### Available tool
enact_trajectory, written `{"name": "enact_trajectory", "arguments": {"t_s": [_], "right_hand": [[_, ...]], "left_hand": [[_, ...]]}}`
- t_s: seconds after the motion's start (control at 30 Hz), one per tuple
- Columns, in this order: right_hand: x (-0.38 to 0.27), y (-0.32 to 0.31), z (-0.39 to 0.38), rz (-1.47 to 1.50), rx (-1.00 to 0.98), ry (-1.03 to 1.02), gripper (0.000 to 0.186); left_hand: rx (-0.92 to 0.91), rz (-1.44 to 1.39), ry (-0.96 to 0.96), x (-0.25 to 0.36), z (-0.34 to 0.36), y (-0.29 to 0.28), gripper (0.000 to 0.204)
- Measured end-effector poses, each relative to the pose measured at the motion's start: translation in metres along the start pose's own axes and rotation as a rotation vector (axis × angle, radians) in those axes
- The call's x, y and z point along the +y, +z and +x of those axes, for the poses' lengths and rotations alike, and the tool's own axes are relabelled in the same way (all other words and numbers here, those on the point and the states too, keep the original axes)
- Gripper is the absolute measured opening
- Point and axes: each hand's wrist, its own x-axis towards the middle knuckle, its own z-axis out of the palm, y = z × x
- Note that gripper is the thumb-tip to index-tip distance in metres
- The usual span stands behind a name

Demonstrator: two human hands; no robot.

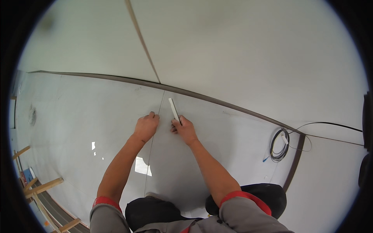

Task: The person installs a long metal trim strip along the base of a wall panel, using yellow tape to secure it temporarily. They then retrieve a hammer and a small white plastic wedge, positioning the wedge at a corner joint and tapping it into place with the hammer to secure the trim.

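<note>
Over the glossy light-grey floor (112, 101), both my arms reach forward. My left hand (147, 126) is closed, fingertips pinched together just left of a thin floor seam (152, 145); whatever it holds is too small to make out. Right of that seam, my right hand (185, 129) is wrapped round a slim, flat white tool (173, 106) with a dark edge. The tool's far end points up toward the wall, apart from the brown skirting strip (194, 94). Its lower end is hidden in my fingers, and its exact kind cannot be made out.
A pale wall (248, 58) with a brown vertical strip (142, 39) rises beyond the skirting. In the right corner lies a coil of black cable (274, 149) with a blue tip. Wooden bars (46, 187) stand at the lower left. My dark-clad knees (151, 209) are close below.
</note>
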Motion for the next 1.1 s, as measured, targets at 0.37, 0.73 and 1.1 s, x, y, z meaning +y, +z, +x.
{"name": "enact_trajectory", "arguments": {"t_s": [0.37,0.73,1.1], "right_hand": [[0.007,0.007,0.004,-0.015,0.008,-0.023,0.021],[0.002,0.062,-0.023,-0.860,0.117,-0.414,0.021],[-0.009,0.074,-0.044,-1.028,0.186,-0.595,0.018]], "left_hand": [[0.208,-0.644,-0.389,-0.003,-0.014,0.014,0.011],[0.331,-0.737,-0.431,-0.001,-0.023,0.029,0.010],[0.369,-0.729,-0.483,0.005,-0.023,0.033,0.008]]}}
